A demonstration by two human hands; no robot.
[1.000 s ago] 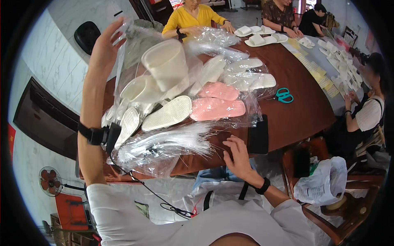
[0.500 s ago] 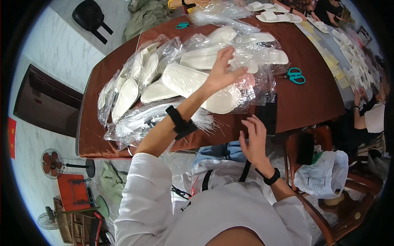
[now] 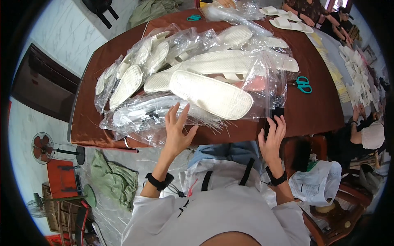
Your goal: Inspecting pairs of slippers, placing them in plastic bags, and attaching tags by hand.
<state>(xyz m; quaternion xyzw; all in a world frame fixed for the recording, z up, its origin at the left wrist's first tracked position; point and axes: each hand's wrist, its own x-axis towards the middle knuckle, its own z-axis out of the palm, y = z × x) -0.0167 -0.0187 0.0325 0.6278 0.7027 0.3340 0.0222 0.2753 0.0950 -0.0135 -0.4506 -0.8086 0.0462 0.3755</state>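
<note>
Head view puts my left hand (image 3: 177, 132) at the near edge of the heap, fingers spread wide and flat, resting on the clear bags (image 3: 143, 119) without gripping any of them. Those bags lie straight under its fingertips, a loose stack spilling over the table (image 3: 316, 106) edge toward me. Just beyond the fingertips sits the big white slipper (image 3: 211, 94), sole up inside plastic, with more bagged slippers piled farther out and to the left of that hand.

My right hand (image 3: 273, 137) is off to the side at the table's edge, fingers curled round a small black object (image 3: 276, 115); whether it truly grips it or only steadies it I cannot tell.

As I judge it, doing this well means keeping the left palm low and pressing lightly, so one bag peels free of the slippery stack instead of several sliding off the edge together. The right hand should stay planted where it is.

Farther out from the right hand, teal scissors (image 3: 303, 84) lie on the brown cloth. Other people's hands (image 3: 357, 112) work along the far right side.
</note>
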